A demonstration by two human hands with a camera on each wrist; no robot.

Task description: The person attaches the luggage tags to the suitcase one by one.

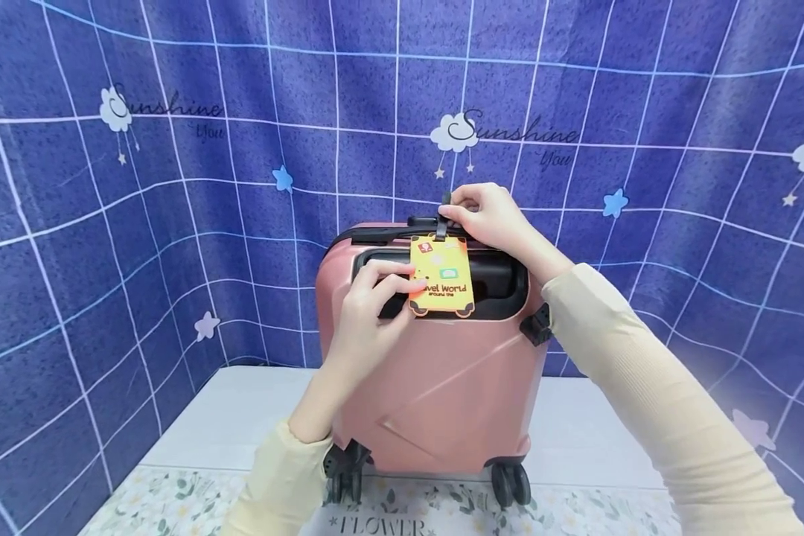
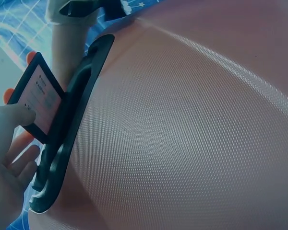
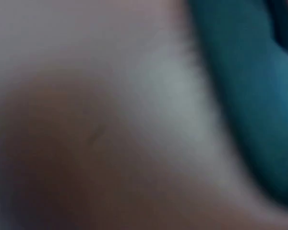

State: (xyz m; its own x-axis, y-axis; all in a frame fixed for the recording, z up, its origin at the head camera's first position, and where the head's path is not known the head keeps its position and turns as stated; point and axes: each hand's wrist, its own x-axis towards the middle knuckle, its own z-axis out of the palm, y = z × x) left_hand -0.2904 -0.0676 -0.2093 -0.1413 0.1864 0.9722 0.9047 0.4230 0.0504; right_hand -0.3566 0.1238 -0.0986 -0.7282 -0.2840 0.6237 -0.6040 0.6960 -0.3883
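A pink suitcase stands upright on its wheels, with a black recessed handle area near its top. In front of that recess hangs a yellow luggage tag shaped like a small suitcase. My left hand pinches the tag's left edge between thumb and fingers; the left wrist view shows the tag's back, a pale label in a dark frame, under the thumb. Above, my right hand pinches the tag's black strap near the suitcase top. The right wrist view is blurred, showing only suitcase surface and dark trim.
Behind the suitcase hangs a blue gridded curtain with clouds and stars, wrapping round to both sides. Beneath lies a white surface with a floral strip along the front. Black wheels support the suitcase.
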